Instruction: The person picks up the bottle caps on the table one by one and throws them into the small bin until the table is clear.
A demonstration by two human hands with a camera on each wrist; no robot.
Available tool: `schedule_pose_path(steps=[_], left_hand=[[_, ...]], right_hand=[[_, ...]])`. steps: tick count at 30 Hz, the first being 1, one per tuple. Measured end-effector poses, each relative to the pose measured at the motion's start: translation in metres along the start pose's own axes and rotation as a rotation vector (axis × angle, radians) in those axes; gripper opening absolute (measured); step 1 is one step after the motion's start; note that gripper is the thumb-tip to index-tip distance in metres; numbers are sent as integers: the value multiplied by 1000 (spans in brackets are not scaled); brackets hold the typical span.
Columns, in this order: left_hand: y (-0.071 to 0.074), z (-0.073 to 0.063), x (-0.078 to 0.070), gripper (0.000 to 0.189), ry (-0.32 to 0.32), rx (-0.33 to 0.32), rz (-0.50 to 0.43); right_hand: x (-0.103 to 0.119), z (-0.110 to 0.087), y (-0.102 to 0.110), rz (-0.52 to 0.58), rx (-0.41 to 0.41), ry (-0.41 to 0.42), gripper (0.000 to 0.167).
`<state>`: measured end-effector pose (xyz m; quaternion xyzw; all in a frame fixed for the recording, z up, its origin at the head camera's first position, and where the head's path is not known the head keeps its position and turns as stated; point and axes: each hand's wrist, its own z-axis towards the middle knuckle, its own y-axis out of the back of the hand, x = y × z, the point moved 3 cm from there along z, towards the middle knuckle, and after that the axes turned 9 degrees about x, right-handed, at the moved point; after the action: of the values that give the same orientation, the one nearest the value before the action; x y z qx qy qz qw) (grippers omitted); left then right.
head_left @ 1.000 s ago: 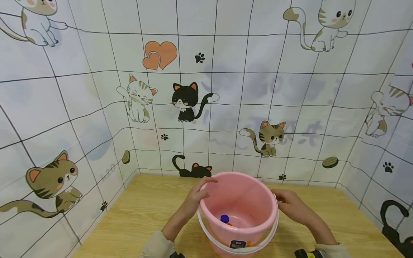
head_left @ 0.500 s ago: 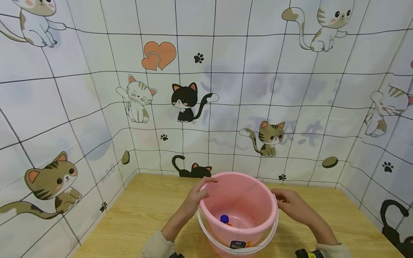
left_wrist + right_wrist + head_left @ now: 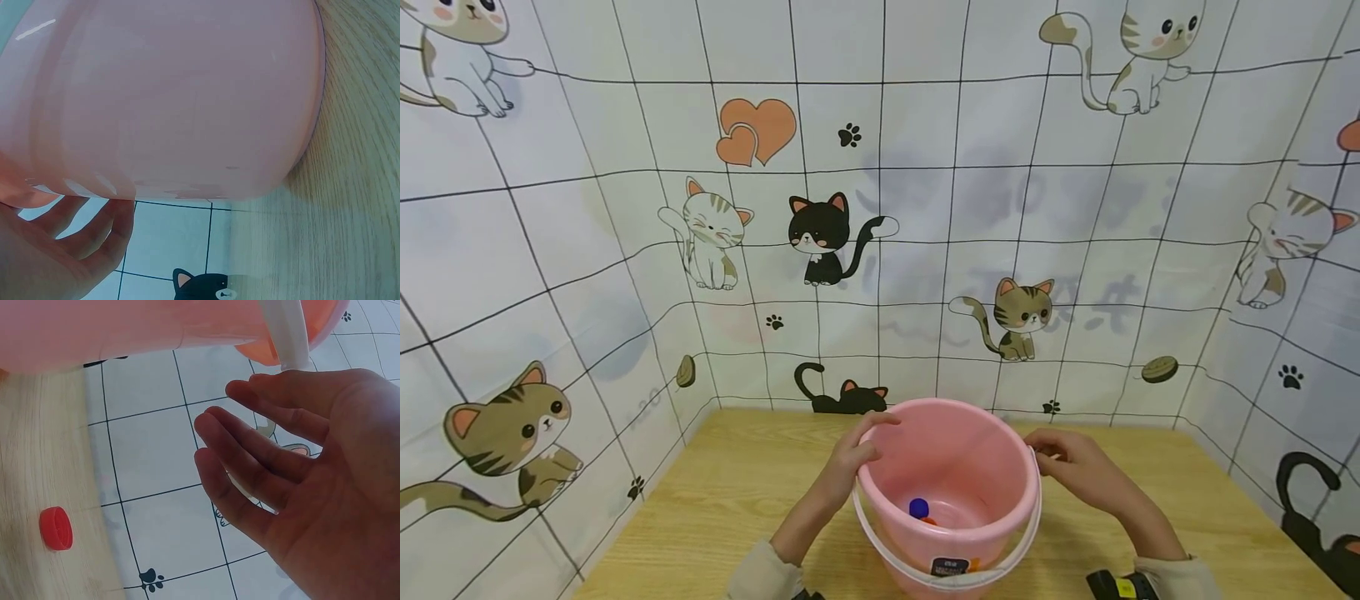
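Observation:
A pink bucket stands upright on the table, its white handle hanging down across the front. Inside lie a small blue round piece and an orange-red piece partly hidden by the rim. My left hand grips the bucket's left rim, thumb and index finger over the edge, while other fingers lie against the outside. At the right rim, beside the handle's end, my right hand has its fingers loosely spread and holds nothing. The right wrist view shows its palm turned toward the bucket.
A red bottle cap lies on the table in the right wrist view; the head view does not show it. The wooden table meets a white cat-print wall covering at the back and both sides.
The head view has shifted a little, so the whole scene sits slightly further left. Both hands keep their places at the bucket, and the pieces inside have not moved.

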<state>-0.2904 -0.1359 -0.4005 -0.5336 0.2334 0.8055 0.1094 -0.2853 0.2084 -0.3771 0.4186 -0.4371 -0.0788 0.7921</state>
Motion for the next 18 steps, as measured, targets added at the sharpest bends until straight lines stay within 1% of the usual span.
schedule_pose_path(steps=[2,6,9,13,15,18], left_hand=[[0,0,0,53,-2,2,-3],[0,0,1,53,1,2,-4],[0,0,1,53,-1,0,0],[0,0,0,53,0,-4,3],[0,0,0,53,6,-6,2],[-1,0,0,53,11,-5,-3]], right_hand=[[-1,0,1,-15,-13,-9,19],[-7,2,0,-68,-36,-74,17],[-16,2,-3,-115,-50,-127,14],[-33,0,-10,-168,-67,-159,14],[-42,-2,-15,-209,-38,-148,20],[-53,-5,-23,-248,65,-135,35]])
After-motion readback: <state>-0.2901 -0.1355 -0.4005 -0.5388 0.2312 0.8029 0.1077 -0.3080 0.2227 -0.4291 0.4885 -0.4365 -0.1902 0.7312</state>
